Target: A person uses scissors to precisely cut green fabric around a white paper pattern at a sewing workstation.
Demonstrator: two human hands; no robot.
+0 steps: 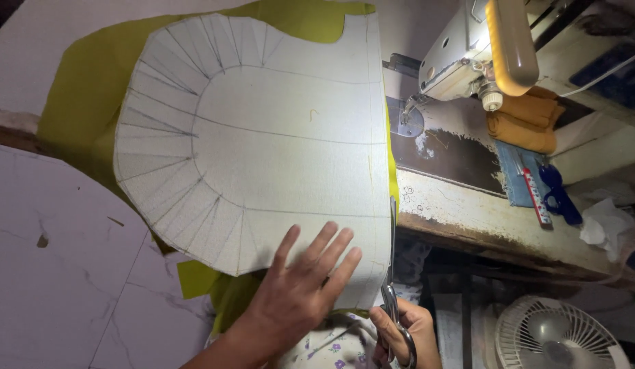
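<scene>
Head view: left hand [300, 290], fingers spread, presses white pattern [263, 143]; right hand [406, 331] fingers grip scissors [392, 301].

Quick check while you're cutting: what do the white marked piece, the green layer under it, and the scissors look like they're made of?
White marked piece: likely stiff woven interlining, matte; a fine grid weave shows and pencil lines sit on it. Green layer: thin, smooth fabric, slightly creased at the edge. Scissors in the right hand: bare metal blades and loops, dull shine. The left hand presses the piece flat.
</scene>
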